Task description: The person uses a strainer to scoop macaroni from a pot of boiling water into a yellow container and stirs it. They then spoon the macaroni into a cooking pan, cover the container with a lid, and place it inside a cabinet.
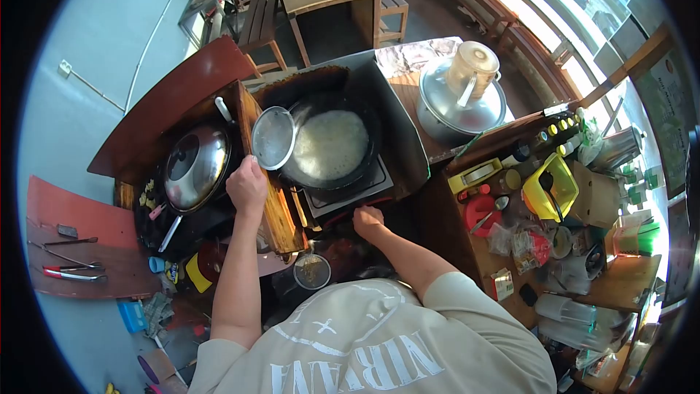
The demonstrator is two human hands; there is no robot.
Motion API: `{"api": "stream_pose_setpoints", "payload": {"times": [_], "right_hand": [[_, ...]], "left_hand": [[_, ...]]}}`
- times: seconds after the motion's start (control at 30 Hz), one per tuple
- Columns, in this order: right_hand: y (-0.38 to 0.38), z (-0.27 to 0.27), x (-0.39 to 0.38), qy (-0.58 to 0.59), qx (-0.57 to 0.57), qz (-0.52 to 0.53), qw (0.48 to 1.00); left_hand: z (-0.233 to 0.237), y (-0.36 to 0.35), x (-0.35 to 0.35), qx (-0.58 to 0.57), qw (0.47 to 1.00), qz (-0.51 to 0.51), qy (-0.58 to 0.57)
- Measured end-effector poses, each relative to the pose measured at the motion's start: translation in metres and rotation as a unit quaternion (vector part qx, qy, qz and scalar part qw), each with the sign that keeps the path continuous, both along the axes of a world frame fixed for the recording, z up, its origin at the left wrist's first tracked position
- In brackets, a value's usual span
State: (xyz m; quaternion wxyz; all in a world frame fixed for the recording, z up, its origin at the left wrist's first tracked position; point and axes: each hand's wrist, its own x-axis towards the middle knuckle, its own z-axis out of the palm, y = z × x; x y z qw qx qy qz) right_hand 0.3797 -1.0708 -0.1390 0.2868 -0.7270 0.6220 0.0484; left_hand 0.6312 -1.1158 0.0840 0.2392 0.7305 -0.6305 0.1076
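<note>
My left hand (246, 184) is closed around the handle end of a round mesh strainer (273, 137). The strainer is tilted at the left rim of a dark wok (372, 131). Pale, cloudy, bubbly liquid (332, 144) lies in the wok, which sits on a gas stove (350, 193). Down at the stove's front edge is my right hand (368, 220), its fingers curled in by the control area. What those fingers grip, if anything, is hidden.
Left of a wooden divider (273, 211) stands a lidded pan (197, 164). A big steel pot (461, 106) is at the back right. The right-hand counter carries a yellow basket (550, 188), bottles and a red bowl (481, 213). A small container (312, 271) is close to my body.
</note>
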Motion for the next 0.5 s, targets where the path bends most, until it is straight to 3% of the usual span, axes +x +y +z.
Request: {"api": "stream_pose_setpoints", "payload": {"times": [0.13,0.27,0.33,0.5], "right_hand": [[0.006,0.004,-0.008,-0.065,0.035,-0.063,0.995],[0.011,0.003,-0.028,-0.107,0.032,-0.062,0.992],[0.015,0.043,-0.040,-0.166,0.222,-0.129,0.952],[0.035,0.102,-0.076,-0.243,0.265,-0.110,0.926]], "left_hand": [[0.008,0.007,0.004,-0.062,0.998,-0.018,0.024],[0.034,0.018,-0.006,-0.109,0.991,-0.041,0.058],[0.043,0.021,-0.014,-0.146,0.983,-0.048,0.099],[0.028,0.017,-0.031,-0.123,0.982,-0.042,0.139]]}}
